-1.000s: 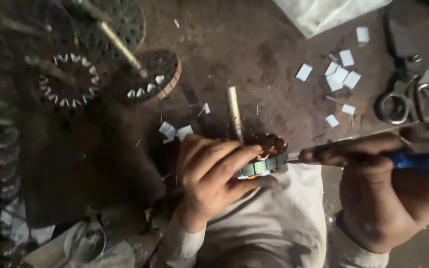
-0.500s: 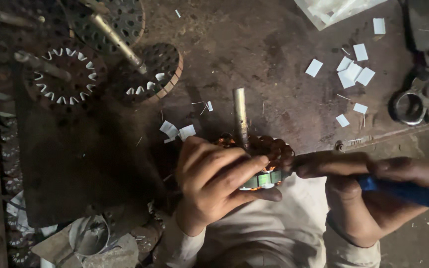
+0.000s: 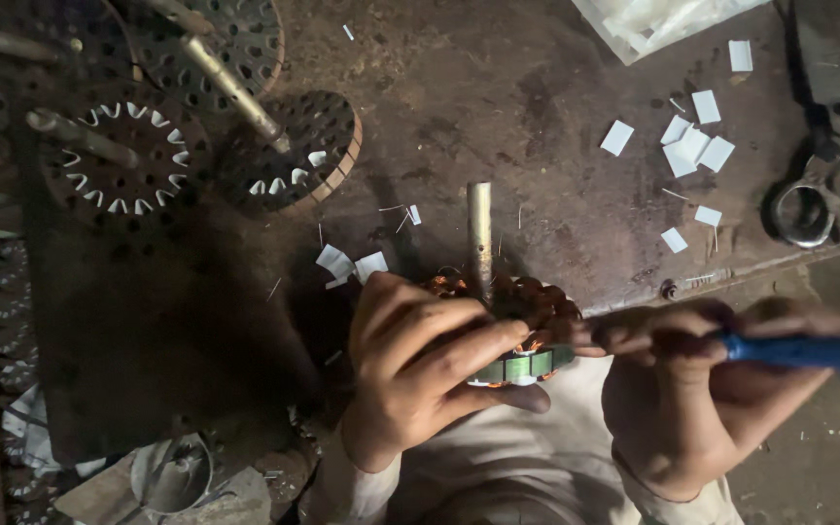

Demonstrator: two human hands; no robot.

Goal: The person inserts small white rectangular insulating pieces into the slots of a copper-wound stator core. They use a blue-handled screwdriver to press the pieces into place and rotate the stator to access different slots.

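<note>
Gripping the copper-wound armature (image 3: 512,321) w/ my left hand (image 3: 420,374), fingers wrapped round its side, just below the bench edge. Right hand (image 3: 717,384) is clenching a blue-handled tool (image 3: 799,352), tip touching the windings; scissors (image 3: 828,185) lying far right.

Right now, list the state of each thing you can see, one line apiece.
Left hand: gripping the wound armature.
Right hand: closed on the blue-handled tool.
Wound armature: held, shaft pointing away.
Blue-handled tool: tip at the armature.
Scissors: lying on the bench.
Bare armature cores: lying unwound.
</note>
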